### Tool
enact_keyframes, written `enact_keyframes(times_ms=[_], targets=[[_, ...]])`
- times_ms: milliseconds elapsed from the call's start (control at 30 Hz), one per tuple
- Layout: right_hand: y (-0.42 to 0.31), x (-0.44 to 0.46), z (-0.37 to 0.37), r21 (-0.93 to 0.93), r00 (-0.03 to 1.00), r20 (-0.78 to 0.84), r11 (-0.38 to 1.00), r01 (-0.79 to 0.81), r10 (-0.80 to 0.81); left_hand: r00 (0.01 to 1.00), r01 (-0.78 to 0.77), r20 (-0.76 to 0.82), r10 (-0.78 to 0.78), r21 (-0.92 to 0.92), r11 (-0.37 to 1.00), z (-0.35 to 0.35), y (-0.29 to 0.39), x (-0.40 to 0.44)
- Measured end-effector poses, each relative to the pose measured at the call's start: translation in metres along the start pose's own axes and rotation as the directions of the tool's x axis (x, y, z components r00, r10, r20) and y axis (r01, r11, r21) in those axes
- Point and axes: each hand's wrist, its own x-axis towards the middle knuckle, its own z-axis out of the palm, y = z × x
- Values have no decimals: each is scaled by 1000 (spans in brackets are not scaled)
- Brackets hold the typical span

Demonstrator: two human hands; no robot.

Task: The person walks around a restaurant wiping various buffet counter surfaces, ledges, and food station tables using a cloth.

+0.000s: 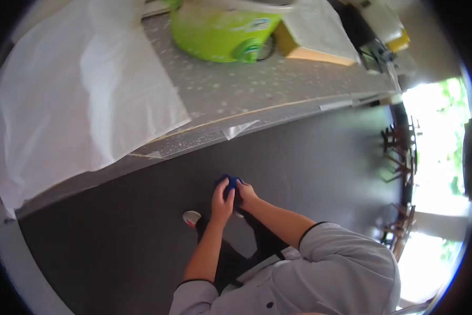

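A small dark blue item (232, 184), perhaps a cloth, is held between both hands in front of the body, over the grey floor. My left hand (223, 202) has its fingers wrapped round the item from the left. From the right, my right hand (247, 195) grips the same item, its fingers partly hidden behind it. The hands are close together, below the edge of the speckled counter (215, 94). What shape the item has is too small to tell.
On the counter stand a bright green bucket (209, 31) and a box with a white top (320, 37). White sheeting (89, 94) drapes over the counter at left. Wooden chairs (401, 142) stand by the windows at right. My shoe (192, 217) shows on the floor.
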Motion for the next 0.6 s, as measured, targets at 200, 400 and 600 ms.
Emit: enact_keyframes(times_ms=[200, 400, 600], targets=[[-86, -128, -134, 258, 977, -51, 948, -189, 208, 748, 476, 341, -570, 323, 818, -26, 115, -181], [-205, -217, -326, 206, 986, 38, 964, -169, 165, 449, 616, 226, -865, 623, 483, 3, 247, -265], [-270, -261, -503, -530, 998, -14, 847, 47, -64, 292, 778, 260, -920, 495, 387, 79, 285, -277]])
